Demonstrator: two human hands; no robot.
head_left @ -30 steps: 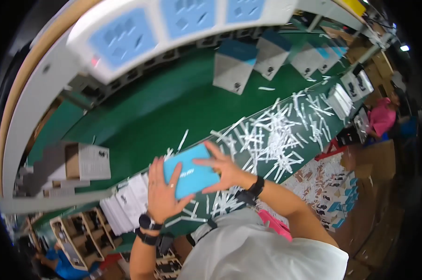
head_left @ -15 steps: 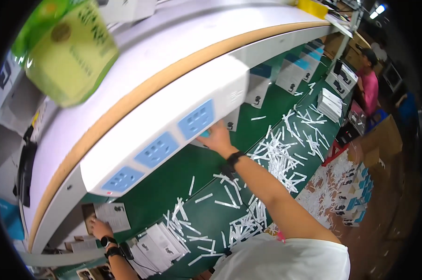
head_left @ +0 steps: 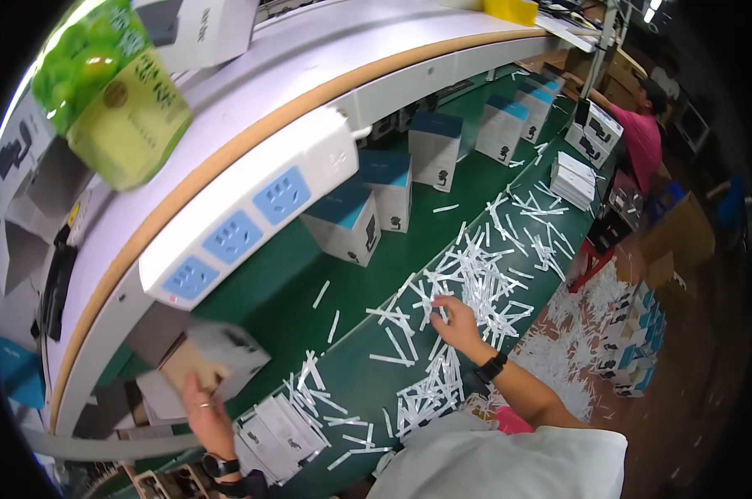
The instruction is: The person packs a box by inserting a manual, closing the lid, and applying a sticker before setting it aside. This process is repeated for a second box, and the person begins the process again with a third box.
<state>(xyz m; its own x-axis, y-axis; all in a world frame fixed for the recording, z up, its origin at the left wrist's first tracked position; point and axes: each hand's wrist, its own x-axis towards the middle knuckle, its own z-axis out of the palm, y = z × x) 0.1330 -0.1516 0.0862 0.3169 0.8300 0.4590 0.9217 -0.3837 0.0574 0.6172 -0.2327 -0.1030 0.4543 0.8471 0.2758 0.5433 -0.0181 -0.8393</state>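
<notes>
My left hand (head_left: 208, 414) grips a white cardboard box (head_left: 241, 359) under the end of the shelf. The box is tilted and smeared by motion, and its brown inner side (head_left: 194, 363) faces my fingers. Over the loose white paper strips (head_left: 488, 291) on the green bench, my right hand (head_left: 459, 326) hovers with fingers curved and apart; no object shows in it. A white box with a blue top (head_left: 342, 223) stands on the bench beyond it, with several like it in a row going back.
A white power strip (head_left: 251, 220) hangs along the shelf edge (head_left: 293, 108). Flat white cartons (head_left: 280, 437) lie beside my left wrist, another stack (head_left: 573, 179) farther right. A green pouch (head_left: 118, 100) sits on the shelf. A person in pink (head_left: 638, 137) stands far right.
My right hand has drawn back from the boxes under the power strip to over the paper strips. The box at my left hand has lifted and tilted. The view has shifted, uncovering more blue-topped boxes.
</notes>
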